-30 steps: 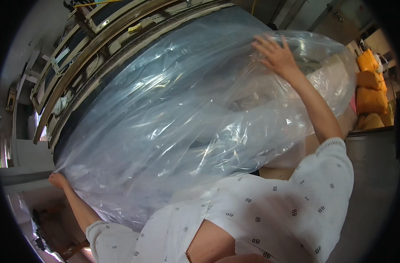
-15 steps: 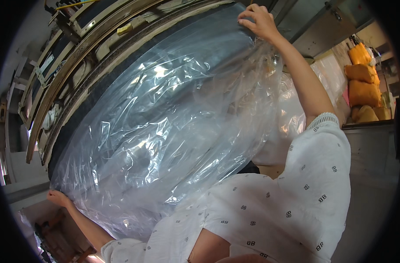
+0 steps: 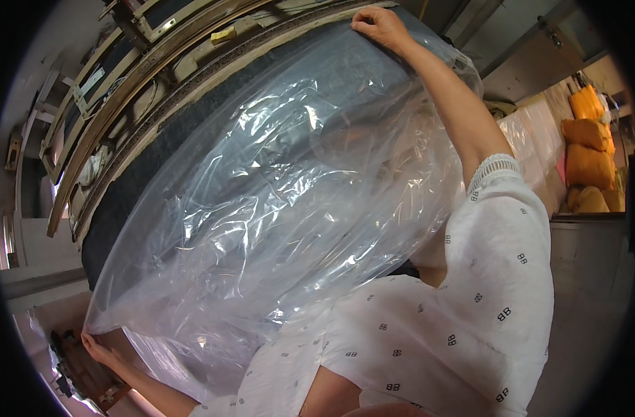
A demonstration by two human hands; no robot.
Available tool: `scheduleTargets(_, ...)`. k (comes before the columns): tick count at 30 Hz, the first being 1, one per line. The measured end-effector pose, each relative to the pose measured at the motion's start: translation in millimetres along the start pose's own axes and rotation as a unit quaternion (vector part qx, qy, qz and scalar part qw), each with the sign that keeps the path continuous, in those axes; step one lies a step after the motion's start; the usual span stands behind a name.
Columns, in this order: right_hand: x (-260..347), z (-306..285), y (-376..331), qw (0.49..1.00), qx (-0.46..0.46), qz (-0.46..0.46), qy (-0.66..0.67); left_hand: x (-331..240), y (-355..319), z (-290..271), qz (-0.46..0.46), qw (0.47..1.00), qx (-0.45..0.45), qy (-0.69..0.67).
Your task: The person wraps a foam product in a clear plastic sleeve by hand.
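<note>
Plastic sheet (image 3: 275, 208), one, gripped by both hands' fingers: left (image 3: 98, 347), apparently, and right (image 3: 380, 24).

Clear plastic bag (image 3: 275, 208) over dark slab (image 3: 143, 187), right hand (image 3: 380, 26) and left hand (image 3: 98, 349) at opposite corners

Orange sacks (image 3: 590, 142) stacked far right, wooden frames (image 3: 123, 90) leaning upper left, a grey metal bin (image 3: 588, 257) just below the sacks.
</note>
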State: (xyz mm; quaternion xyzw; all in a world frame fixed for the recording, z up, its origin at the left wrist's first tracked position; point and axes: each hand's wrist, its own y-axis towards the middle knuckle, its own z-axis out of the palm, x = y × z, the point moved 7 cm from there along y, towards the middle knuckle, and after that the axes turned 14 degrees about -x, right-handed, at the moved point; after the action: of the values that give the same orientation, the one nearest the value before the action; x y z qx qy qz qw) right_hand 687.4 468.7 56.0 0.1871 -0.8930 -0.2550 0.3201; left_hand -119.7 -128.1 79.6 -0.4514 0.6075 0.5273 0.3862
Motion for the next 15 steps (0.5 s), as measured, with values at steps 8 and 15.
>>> scheduleTargets(8, -33.2, 40.4, 25.1, 0.972, 0.105, 0.016, 0.208, 11.5, -16.7, -62.2, 0.028, 0.995, 0.037, 0.093)
scheduleTargets(15, -90.2, -89.7, 128.3, 0.872, -0.162, 0.204, 0.415, -56.3, 28.6, 66.0, -0.027, 0.963, 0.104, -0.246)
